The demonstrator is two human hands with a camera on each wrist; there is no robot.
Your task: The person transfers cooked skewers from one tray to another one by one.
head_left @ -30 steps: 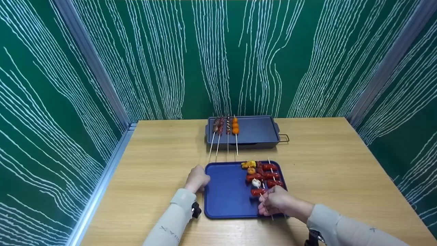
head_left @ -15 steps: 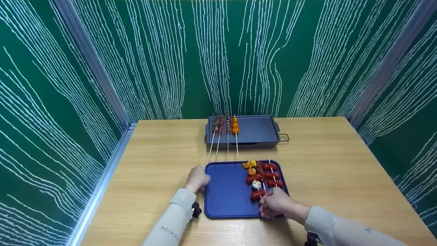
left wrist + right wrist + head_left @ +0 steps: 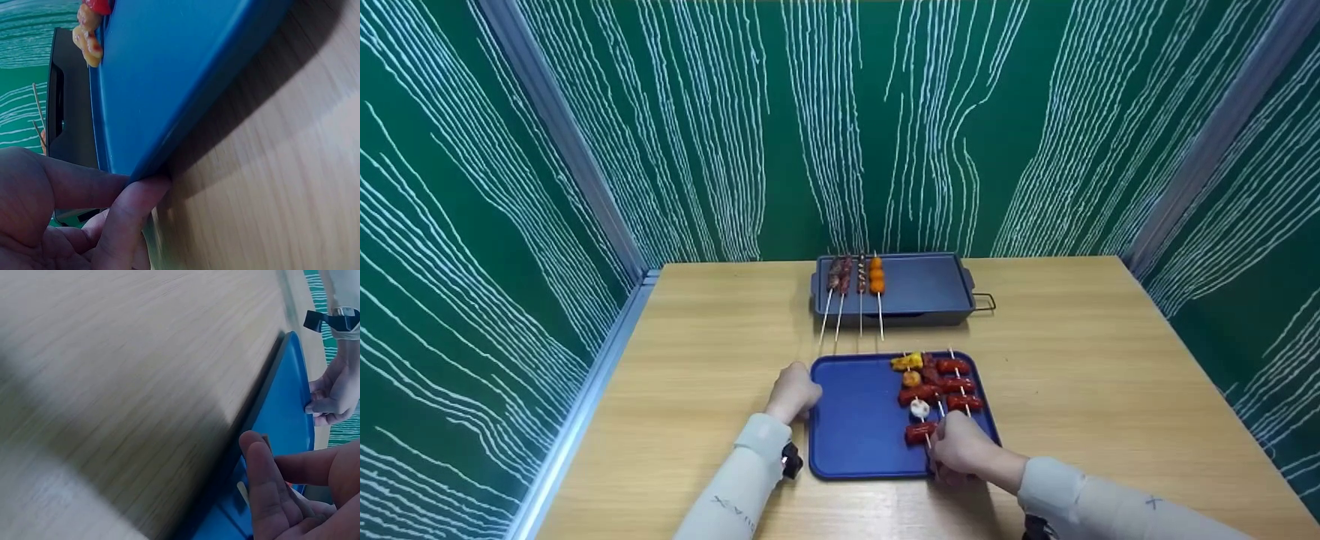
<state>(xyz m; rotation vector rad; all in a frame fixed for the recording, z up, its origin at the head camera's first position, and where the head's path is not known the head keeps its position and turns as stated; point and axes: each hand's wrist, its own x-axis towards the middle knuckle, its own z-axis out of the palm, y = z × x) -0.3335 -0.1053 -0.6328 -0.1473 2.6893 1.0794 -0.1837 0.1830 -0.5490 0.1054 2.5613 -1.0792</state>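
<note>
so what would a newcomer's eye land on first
Probably the blue tray on the table, its right side crowded with skewered food. Then the green wall behind, streaked with wavy white lines. The left hand grips the tray's left edge; toward the near right corner, the right hand holds a skewer.

The left sleeve bears an X-like mark beside small dark lettering too blurred to read. The right sleeve bears another X-like mark.
</note>
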